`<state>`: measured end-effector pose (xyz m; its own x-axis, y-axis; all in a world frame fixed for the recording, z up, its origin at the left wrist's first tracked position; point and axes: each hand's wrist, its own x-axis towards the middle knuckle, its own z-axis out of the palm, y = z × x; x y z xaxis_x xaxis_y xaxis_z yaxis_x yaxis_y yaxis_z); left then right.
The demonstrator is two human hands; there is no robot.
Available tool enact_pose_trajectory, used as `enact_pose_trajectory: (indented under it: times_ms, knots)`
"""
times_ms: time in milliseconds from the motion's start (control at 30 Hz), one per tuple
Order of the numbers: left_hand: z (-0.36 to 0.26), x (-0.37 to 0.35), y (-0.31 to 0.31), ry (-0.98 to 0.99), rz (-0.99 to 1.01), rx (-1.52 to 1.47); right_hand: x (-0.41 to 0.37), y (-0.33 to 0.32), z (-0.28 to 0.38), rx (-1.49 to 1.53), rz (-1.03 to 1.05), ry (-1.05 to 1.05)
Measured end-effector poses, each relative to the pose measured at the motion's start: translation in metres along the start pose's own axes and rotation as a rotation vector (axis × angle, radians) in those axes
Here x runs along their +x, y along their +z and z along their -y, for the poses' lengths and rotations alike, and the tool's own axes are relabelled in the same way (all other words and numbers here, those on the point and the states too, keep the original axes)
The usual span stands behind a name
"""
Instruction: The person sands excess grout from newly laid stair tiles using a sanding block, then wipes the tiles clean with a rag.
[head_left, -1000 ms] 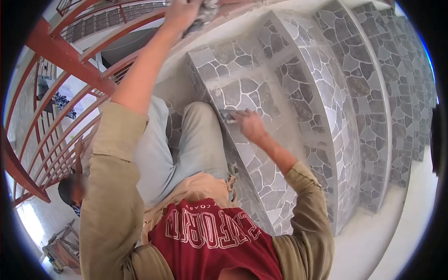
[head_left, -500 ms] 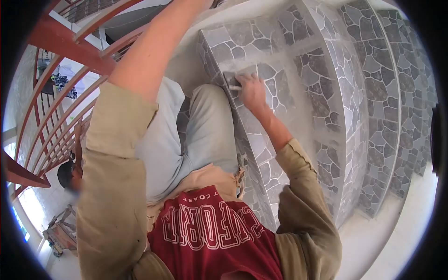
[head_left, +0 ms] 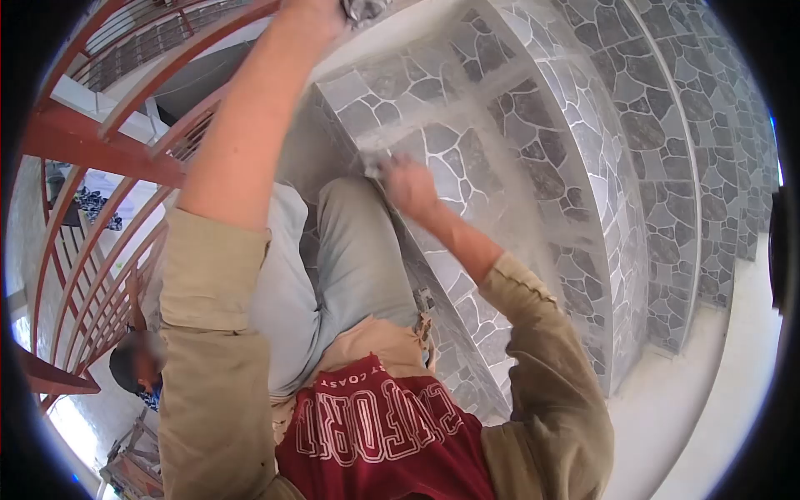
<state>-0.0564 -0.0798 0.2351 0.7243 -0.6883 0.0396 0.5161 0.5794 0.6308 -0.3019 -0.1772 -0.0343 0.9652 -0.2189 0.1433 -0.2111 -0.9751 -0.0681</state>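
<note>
Tool (head_left: pixel 372 162) in your right hand (head_left: pixel 408 187) is at the front edge of the nearest step (head_left: pixel 450 158), just past your knee (head_left: pixel 354 196). It is a small greyish thing, blurred enough that you cannot make out its shape, nor whether it touches the stone. Your right fingers are curled and clamped on it, with the back of the hand up and the forearm slanting in over the step.

That step is faced in grey, irregular stones with pale joints, and a dusty band crosses it near the tool. More stone steps (head_left: pixel 637 133) curve away on your right, and beyond their ends lies a pale floor (head_left: pixel 658 412).

Your left hand (head_left: pixel 312 15) reaches far forward to the top of the view, where it is partly cut off. A crumpled silvery wad (head_left: pixel 365 10) is right beside it; you cannot tell whether those fingers are apart or together. Your left forearm passes alongside a red railing (head_left: pixel 104 148). Your jeans (head_left: pixel 358 258) show below, bent at the knees, and a co-worker (head_left: pixel 137 364) is low on your left, near the bars.
</note>
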Motion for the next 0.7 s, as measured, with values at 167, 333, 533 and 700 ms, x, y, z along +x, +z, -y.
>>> enact_pose_trajectory:
  times_ms: [167,333,533,700]
  knots:
    - [0.009,0.014,-0.033,0.01,0.023,-0.228,0.045,0.02,-0.113,-0.07,-0.077,0.237]
    - [-0.008,0.016,-0.035,0.014,0.331,-0.414,-0.01,0.011,-0.011,-0.132,-0.058,-0.119]
    - [0.001,-0.014,-0.001,0.057,0.455,-0.441,0.026,-0.006,-0.128,-0.163,0.169,0.326]
    - [-0.004,-0.002,-0.01,0.235,0.147,-0.271,-0.021,-0.003,-0.064,0.054,-0.017,-0.07]
